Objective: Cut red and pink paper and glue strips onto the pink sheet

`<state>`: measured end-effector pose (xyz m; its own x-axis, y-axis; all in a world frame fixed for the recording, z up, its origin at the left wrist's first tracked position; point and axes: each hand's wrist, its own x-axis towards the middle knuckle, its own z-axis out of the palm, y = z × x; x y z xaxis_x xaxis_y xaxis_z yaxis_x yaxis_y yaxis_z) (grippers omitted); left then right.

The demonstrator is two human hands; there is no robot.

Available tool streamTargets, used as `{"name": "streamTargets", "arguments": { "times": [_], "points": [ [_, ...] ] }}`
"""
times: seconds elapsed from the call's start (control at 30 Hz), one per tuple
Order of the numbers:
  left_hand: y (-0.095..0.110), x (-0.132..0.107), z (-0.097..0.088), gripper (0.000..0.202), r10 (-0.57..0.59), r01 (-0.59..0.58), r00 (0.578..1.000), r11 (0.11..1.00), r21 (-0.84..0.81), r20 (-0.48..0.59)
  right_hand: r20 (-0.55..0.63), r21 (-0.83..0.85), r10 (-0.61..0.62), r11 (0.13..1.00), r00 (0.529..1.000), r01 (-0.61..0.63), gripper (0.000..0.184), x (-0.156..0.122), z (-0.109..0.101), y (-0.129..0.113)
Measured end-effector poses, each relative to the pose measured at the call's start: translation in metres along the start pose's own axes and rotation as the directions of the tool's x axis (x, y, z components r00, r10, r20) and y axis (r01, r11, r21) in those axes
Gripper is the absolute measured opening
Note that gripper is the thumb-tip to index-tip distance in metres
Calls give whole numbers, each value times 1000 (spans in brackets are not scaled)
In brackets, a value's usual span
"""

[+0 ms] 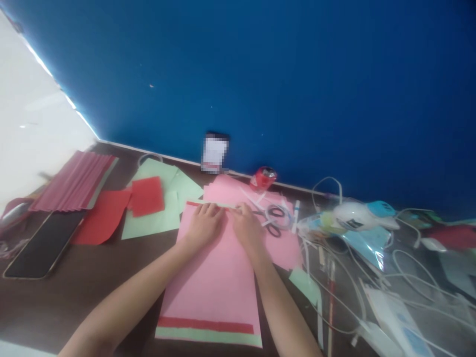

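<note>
A long pink paper sheet point(211, 282) lies on the dark table in front of me, with a red strip point(208, 325) and a pale green edge point(208, 337) along its near end. Across its far end runs another red strip point(193, 204) with a pale green border, partly covered by my fingers. My left hand point(204, 221) rests flat on the sheet there, fingers stretched toward that strip. Close beside it, my right hand point(246, 223) has its fingers bent together in a pinch at the strip's right part. The fingertips are blurred.
Scissors point(275, 220) lie on more pink paper to the right, near a red shiny object point(263, 177). Tangled white cables point(349, 253) spread over the right side. Leftward are red paper point(102, 218), green paper point(148, 228), a phone point(44, 245) and folded pink paper point(74, 181).
</note>
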<state>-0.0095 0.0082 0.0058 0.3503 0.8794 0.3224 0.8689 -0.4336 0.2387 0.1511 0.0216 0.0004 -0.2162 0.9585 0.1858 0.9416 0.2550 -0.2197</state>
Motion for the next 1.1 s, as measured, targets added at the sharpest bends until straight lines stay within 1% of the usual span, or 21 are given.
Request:
{"name": "streamTargets", "arguments": {
  "times": [0.1, 0.2, 0.37, 0.47, 0.57, 0.67, 0.73, 0.8, 0.87, 0.97, 1.03, 1.1],
  "points": [
    [0, 0, 0, 28, -1, 1, 1000, 1000, 10, -14, -1, -91, -29, 995, 1000, 29, 28, 3, -3, 3],
    [2, -1, 1, 26, -10, 10, 999, 1000, 5, -45, -2, -129, -47, 991, 999, 46, 24, 5, -9, 3],
    [1, -2, 3, 24, -63, 60, 996, 997, -51, -68, 6, -152, -47, 987, 999, 47, 28, 2, -16, -8],
    [0, -3, 4, 29, -83, 74, 992, 993, -89, -98, 6, -160, -46, 986, 999, 47, 30, 2, -19, -6],
    [1, -3, 3, 33, -83, 72, 989, 993, -93, -122, -22, -90, -11, 996, 1000, 9, 33, 5, -30, 4],
    [3, -3, -1, 29, -46, 41, 995, 998, -57, -90, -119, 56, 52, 997, 992, -45, 45, 4, -46, 17],
    [4, -4, -4, 28, -10, 8, 998, 1000, -26, -62, -185, 137, 88, 989, 979, -63, 44, -1, -56, 24],
    [4, -5, -6, 28, 31, -30, 999, 1000, 6, -41, -226, 183, 96, 982, 969, -54, 39, -11, -59, 28],
    [4, -6, -6, 29, 73, -72, 997, 997, 35, -34, -244, 204, 72, 979, 967, -21, 35, -23, -53, 29],
    [2, -9, -3, 30, 121, -119, 992, 991, 54, -40, -254, 208, 2, 977, 967, 53, 31, -43, -32, 23],
    [1, -11, 0, 32, 110, -108, 993, 993, 50, -45, -250, 187, -56, 977, 967, 105, 29, -55, -18, 15],
    [-2, -14, 4, 39, 63, -62, 997, 997, 34, -44, -192, 206, -139, 962, 971, 179, 29, -64, -8, 5]
  ]
}}
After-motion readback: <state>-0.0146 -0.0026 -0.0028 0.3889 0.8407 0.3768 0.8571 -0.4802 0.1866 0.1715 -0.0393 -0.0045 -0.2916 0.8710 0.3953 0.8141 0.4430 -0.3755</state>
